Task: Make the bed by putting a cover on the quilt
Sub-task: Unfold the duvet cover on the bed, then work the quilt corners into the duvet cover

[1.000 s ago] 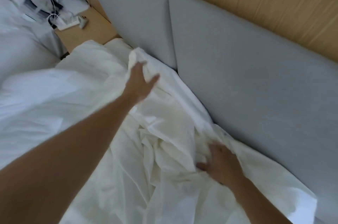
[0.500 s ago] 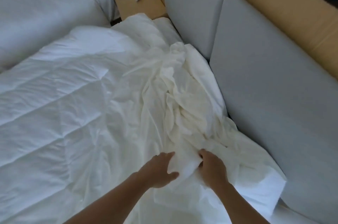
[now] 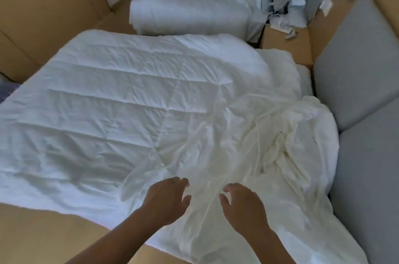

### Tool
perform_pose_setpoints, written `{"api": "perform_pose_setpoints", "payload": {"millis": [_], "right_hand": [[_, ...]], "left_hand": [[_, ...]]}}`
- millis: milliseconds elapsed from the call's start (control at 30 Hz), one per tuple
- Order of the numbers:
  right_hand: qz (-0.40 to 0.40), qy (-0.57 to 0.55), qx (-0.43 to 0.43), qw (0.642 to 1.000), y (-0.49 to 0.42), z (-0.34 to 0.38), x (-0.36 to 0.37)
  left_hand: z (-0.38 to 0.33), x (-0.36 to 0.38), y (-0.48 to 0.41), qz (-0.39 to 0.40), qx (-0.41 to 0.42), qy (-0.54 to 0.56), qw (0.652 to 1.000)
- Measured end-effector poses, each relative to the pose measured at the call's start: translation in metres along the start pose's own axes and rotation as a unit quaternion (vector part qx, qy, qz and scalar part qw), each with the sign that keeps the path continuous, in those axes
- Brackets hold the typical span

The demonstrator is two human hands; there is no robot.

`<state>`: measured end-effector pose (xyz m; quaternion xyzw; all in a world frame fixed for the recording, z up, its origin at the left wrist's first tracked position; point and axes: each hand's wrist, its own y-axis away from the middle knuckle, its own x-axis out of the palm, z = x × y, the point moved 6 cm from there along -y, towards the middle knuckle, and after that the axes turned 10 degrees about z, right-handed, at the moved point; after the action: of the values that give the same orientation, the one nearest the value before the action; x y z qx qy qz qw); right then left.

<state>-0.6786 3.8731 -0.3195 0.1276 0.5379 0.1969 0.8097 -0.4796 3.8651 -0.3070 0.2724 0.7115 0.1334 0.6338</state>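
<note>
Loosely, both the left hand [image 3: 167, 200] and right hand [image 3: 243, 205] hover released over the crumpled cover [image 3: 259, 134].

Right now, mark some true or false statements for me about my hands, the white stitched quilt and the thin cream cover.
1. Both hands grip the thin cream cover. False: the left hand and the right hand are open and hold nothing.
2. The white stitched quilt lies spread out. True.
3. The cover is bunched near the grey padded headboard. True.
4. The quilt is fully inside the cover. False: most of it lies bare.
</note>
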Motion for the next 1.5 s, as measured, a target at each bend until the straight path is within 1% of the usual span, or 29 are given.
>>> {"api": "perform_pose_setpoints", "payload": {"millis": [67,167,267,400,500,633,733,833,967,1167,1367,1500], "right_hand": [[0.02,0.019,-0.04,0.999,0.004,0.044,-0.006],[0.05,0.065,-0.074,0.994,0.008,0.102,-0.009],[0.034,0.101,-0.116,0.987,0.013,0.169,-0.014],[0.013,0.146,-0.178,0.973,0.027,0.275,-0.004],[0.0,0.17,-0.226,0.959,0.041,0.359,0.015],[-0.008,0.202,-0.28,0.939,0.059,0.465,0.052],[-0.011,0.21,-0.317,0.925,0.07,0.535,0.082],[0.011,0.215,-0.351,0.911,0.082,0.597,0.115],[0.039,0.238,-0.378,0.894,0.083,0.662,0.151],[0.073,0.247,-0.407,0.876,0.044,0.761,0.196],[0.103,0.25,-0.462,0.845,-0.012,0.899,0.248],[0.111,0.241,-0.483,0.834,-0.056,0.993,0.267]], "left_hand": [[0.033,-0.012,0.031,-0.038,-0.035,0.037,0.998],[0.082,-0.023,0.078,-0.087,-0.086,0.074,0.99],[0.133,-0.031,0.129,-0.13,-0.131,0.1,0.978],[0.21,-0.031,0.206,-0.166,-0.185,0.118,0.961],[0.273,-0.026,0.269,-0.184,-0.22,0.124,0.95],[0.359,-0.012,0.348,-0.188,-0.268,0.106,0.939],[0.416,-0.003,0.403,-0.215,-0.316,0.107,0.918],[0.46,0.012,0.449,-0.241,-0.358,0.145,0.89],[0.514,0.037,0.484,-0.266,-0.4,0.207,0.852],[0.603,0.066,0.51,-0.263,-0.465,0.268,0.802],[0.732,0.045,0.52,-0.273,-0.507,0.248,0.779],[0.824,0.012,0.516,-0.272,-0.513,0.239,0.778]]}}
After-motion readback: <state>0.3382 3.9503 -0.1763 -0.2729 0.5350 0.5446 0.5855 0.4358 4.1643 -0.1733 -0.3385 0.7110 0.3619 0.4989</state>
